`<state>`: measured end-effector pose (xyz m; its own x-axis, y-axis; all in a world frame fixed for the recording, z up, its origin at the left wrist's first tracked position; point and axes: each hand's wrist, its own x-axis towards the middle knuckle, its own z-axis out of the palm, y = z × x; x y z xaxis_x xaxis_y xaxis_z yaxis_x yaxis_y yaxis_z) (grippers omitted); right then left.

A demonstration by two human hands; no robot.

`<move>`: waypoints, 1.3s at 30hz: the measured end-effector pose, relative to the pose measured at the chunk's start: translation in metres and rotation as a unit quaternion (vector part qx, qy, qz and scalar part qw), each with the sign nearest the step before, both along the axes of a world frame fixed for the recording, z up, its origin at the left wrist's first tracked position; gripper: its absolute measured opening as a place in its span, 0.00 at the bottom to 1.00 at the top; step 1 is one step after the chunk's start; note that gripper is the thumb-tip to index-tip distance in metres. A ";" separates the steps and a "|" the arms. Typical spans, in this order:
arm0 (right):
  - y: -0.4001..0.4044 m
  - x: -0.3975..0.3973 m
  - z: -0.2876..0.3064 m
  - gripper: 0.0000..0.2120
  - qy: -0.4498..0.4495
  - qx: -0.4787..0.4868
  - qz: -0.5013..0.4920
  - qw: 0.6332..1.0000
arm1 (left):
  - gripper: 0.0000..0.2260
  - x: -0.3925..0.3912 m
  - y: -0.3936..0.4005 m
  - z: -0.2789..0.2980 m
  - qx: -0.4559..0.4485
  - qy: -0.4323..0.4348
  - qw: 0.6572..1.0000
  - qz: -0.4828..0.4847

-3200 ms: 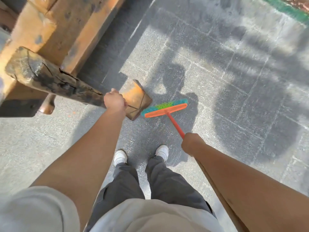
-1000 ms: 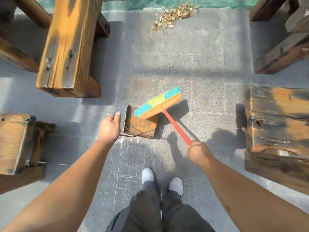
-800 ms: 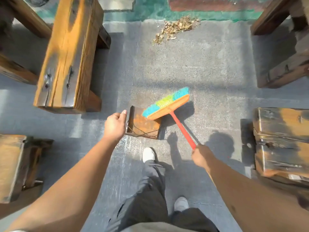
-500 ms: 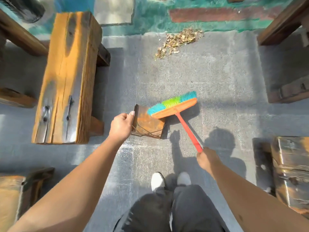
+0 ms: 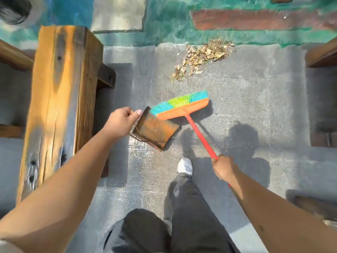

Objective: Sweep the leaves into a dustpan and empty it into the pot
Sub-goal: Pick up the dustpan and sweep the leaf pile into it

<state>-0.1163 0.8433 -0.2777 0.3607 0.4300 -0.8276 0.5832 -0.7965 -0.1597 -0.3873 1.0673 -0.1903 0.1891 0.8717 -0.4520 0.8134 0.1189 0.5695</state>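
The broom (image 5: 179,108) slants from the right hand (image 5: 223,168) up-left, bristles facing the leaves (image 5: 202,57) farther ahead on the pavement (image 5: 246,106). The right hand grips its red handle. The left hand (image 5: 121,123), arm outstretched, clasps the rusty dustpan (image 5: 155,129), tilted just beside the broom head.

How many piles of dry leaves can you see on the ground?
1. The pile of leaves lies on the grey paving ahead of the broom, beside the green painted strip. More may lie outside the view or behind the wooden bench.
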 end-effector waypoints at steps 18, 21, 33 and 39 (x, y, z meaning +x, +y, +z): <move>0.246 0.085 -0.062 0.16 -0.035 0.024 0.000 0.999 | 0.19 0.087 0.280 -0.016 -0.037 -0.033 0.999 -0.021; 0.274 0.096 -0.076 0.16 -0.048 0.015 0.007 0.999 | 0.19 0.094 0.301 -0.015 -0.040 -0.022 0.998 -0.037; 0.359 0.152 -0.135 0.15 -0.077 -0.008 0.036 0.996 | 0.23 0.136 0.338 -0.017 0.002 -0.017 0.996 -0.093; 0.404 0.183 -0.157 0.15 -0.092 0.012 0.018 0.996 | 0.23 0.147 0.344 -0.037 0.008 -0.006 0.996 -0.088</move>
